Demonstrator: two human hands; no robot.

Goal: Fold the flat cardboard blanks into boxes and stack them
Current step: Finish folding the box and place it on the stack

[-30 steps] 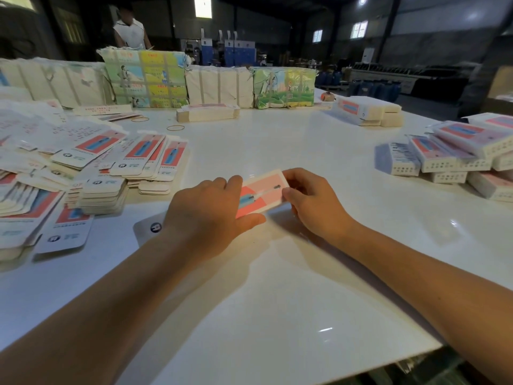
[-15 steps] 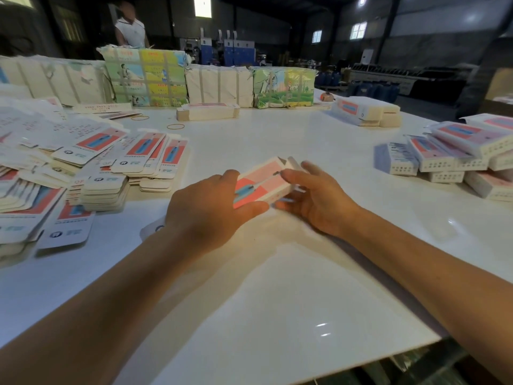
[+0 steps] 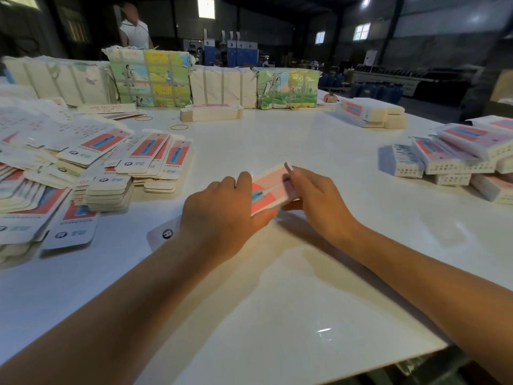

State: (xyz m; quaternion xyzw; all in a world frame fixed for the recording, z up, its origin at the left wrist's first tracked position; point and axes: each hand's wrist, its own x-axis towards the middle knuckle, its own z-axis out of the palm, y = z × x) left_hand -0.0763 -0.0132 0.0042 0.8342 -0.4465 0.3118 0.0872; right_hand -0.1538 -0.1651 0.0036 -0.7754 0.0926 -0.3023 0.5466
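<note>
A pink and red printed cardboard box (image 3: 268, 190) is held just above the white table (image 3: 277, 301) at its middle. My left hand (image 3: 222, 212) grips its near left end, with the thumb under the red face. My right hand (image 3: 313, 198) pinches the far right end by the small end flap. Heaps of flat printed blanks (image 3: 91, 173) cover the table's left side. Folded boxes (image 3: 455, 157) lie piled at the right edge.
Strapped bundles of paper and card (image 3: 211, 79) line the table's far edge, with a short stack of blanks (image 3: 211, 112) and loose rubber bands (image 3: 179, 127) in front. More folded boxes (image 3: 369, 112) sit far right. A person (image 3: 134, 26) stands behind the bundles.
The flat piece has been opened into a box shape and raised a little. My right hand has moved from its side onto the far end flap.
</note>
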